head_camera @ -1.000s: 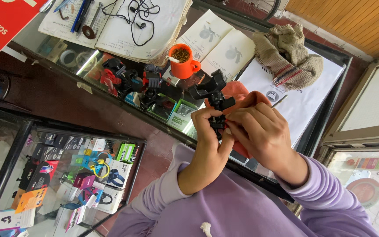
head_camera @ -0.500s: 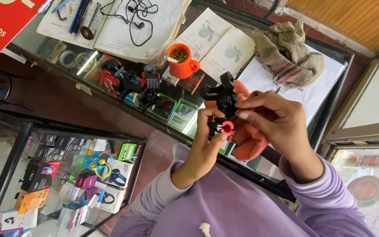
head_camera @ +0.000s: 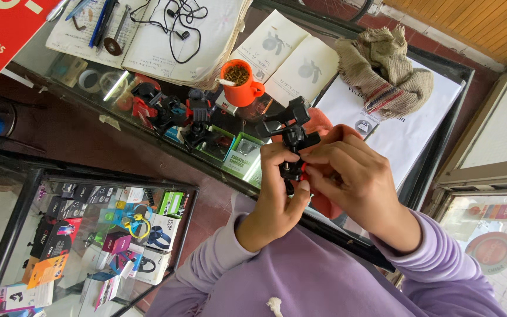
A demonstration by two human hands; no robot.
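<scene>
thing in hand: a black phone holder (head_camera: 290, 130) with a clamp arm on top and a red bit low down, held up in the middle of the frame, above the edge of the glass counter (head_camera: 71, 70)

left hand: left hand (head_camera: 280, 188) comes up from the lower middle, fingers wrapped round the lower stem of the holder, thumb pressing near the red bit. clenched on it, not loose

right hand: right hand (head_camera: 353, 176) comes in from the right, fingertips pinched on the same joint just under the clamp. can't see exactly which part it's nipping, the fingers cover it

step, my read: looks like fiddling with the joint or knob of the holder, fitting or tightening it, somewhere mid-way. not a sure thing

next move, my guess: would want one hand keeping the stem steady while the other twists or presses the small part, fine fingertip stuff, easy to slip

just behind it: orange cup (head_camera: 242, 85) with something crumbly in it, upper middle; more black and red holders (head_camera: 198, 114) lined up left of that

further out: open booklet (head_camera: 291, 58) up top, a folded knit cloth (head_camera: 385, 73) upper right on white paper, notebook (head_camera: 148, 35) with earphones and pens upper left

lower left: display case (head_camera: 89, 235) full of boxed gadgets

bottom: purple sleeves (head_camera: 441, 258)
</scene>
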